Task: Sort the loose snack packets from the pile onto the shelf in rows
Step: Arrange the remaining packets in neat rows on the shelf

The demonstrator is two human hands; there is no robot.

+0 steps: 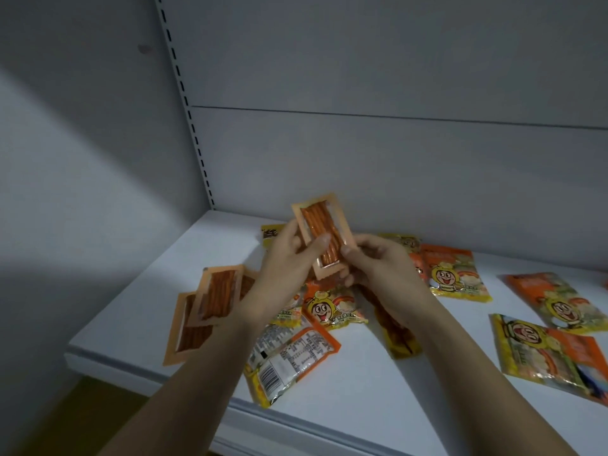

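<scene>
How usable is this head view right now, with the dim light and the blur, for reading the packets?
Head view: dim overall, a brighter patch on the left wall, shadow on the shelf front. Both hands, left hand and right hand, and the stick packet they hold are softly blurred; its print is unreadable. The barcode packet shows glare. Wide-angle bending curves the slotted upright.

Retail shop setting. Evidence: white metal display shelf (138, 311) lower centre, slotted upright rail (184, 103) upper left, grey back panel (378, 77), branded snack packets (455, 274) laid out as stock.
</scene>
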